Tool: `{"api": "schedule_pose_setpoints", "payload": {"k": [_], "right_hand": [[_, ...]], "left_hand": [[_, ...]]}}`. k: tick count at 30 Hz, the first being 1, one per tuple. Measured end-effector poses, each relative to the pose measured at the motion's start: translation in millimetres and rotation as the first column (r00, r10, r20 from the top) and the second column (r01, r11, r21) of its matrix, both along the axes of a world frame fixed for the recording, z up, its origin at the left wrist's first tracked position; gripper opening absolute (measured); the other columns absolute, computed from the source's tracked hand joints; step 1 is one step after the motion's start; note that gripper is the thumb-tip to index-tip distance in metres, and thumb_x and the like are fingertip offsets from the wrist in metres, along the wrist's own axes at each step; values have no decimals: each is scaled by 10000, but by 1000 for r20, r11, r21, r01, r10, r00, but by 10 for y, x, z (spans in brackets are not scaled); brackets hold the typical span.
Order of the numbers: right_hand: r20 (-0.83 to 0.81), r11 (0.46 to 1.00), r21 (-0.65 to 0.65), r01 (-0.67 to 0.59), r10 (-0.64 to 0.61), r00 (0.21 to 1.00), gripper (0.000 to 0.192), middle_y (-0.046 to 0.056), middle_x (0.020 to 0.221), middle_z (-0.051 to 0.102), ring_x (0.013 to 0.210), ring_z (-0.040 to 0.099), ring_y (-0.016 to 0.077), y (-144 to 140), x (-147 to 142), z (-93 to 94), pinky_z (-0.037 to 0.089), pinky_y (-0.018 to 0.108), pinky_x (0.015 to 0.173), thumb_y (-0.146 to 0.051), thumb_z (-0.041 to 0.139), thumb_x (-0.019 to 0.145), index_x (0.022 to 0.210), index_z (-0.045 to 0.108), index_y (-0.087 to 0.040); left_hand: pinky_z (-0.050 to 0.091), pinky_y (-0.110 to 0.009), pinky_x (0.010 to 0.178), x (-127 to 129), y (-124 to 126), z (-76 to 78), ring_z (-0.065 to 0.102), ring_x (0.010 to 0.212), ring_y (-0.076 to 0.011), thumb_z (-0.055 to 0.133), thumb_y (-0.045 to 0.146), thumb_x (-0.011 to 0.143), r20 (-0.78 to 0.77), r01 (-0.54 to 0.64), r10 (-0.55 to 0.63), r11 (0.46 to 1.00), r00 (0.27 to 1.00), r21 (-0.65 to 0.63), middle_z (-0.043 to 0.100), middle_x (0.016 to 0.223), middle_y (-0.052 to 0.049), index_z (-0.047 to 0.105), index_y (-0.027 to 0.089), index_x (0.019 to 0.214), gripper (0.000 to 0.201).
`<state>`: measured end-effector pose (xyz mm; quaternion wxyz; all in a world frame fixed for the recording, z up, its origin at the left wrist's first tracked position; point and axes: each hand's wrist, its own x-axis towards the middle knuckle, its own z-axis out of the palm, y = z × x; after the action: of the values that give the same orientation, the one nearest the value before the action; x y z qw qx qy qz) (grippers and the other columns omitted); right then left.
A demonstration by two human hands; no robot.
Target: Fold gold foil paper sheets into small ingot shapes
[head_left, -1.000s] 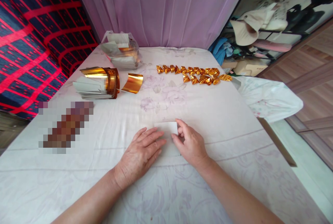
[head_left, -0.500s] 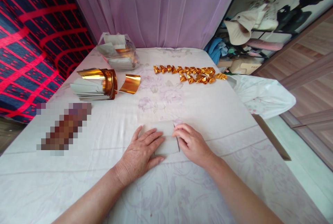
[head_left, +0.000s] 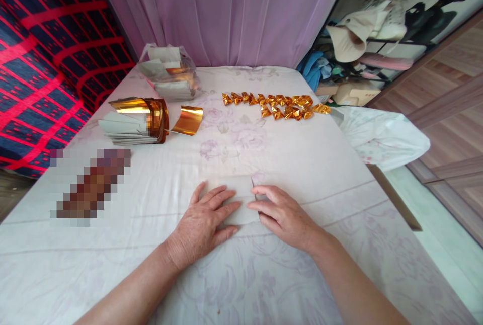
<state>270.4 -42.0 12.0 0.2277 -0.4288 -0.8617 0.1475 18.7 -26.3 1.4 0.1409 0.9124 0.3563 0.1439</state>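
A pale grey sheet of paper (head_left: 243, 186) lies flat on the cloth-covered table in front of me, with a fold line across it. My left hand (head_left: 211, 218) rests palm down over its left part, fingers spread, hiding that side. At its right edge is my right hand (head_left: 281, 212), fingers bent and apart, the fingertips touching the paper. Farther back lies a single gold foil sheet (head_left: 188, 120). Left of it stands a thick stack of gold foil papers (head_left: 132, 126) with grey backs, partly blurred out.
Folded gold foil pieces (head_left: 279, 103) lie in rows at the back right. A clear plastic bag (head_left: 169, 73) of papers stands at the back left. Beyond the table's right edge hangs a white bag (head_left: 385, 136). A pixelated patch (head_left: 92, 184) covers something at left.
My right hand's fingers have spread from a pinch at the paper's right edge, and the hand has shifted slightly down. My left hand stays almost still on the paper.
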Motion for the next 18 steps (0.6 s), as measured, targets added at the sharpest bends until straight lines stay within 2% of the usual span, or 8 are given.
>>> {"api": "schedule_pose_setpoints", "payload": {"k": [6,12,18], "right_hand": [[-18,998,53,33,-32,999,222,88,1129,632,1021,602,209,4,-6,-36,529,391,891,-135,559,886,996,728,-227],[-53,995,59,84,-81,995,226,69,1064,657,960,619,196,11,-19,-78,531,354,831,-149,546,872,937,741,-244],[-101,981,33,189,-185,978,203,58,958,659,873,614,181,9,-94,-75,516,327,786,-188,530,888,841,725,-218]], "left_hand": [[167,-608,1166,2,12,14,506,1302,-305,694,361,840,44,-5,6,1000,999,-16,613,1342,-107,621,214,1177,375],[163,-583,1179,-22,20,27,522,1295,-290,692,338,820,90,-7,15,996,996,-86,633,1313,-107,620,207,1086,305],[228,-558,1166,-12,56,29,589,1222,-236,547,272,930,149,-58,75,991,986,-117,683,1234,-77,643,213,977,122]]}}
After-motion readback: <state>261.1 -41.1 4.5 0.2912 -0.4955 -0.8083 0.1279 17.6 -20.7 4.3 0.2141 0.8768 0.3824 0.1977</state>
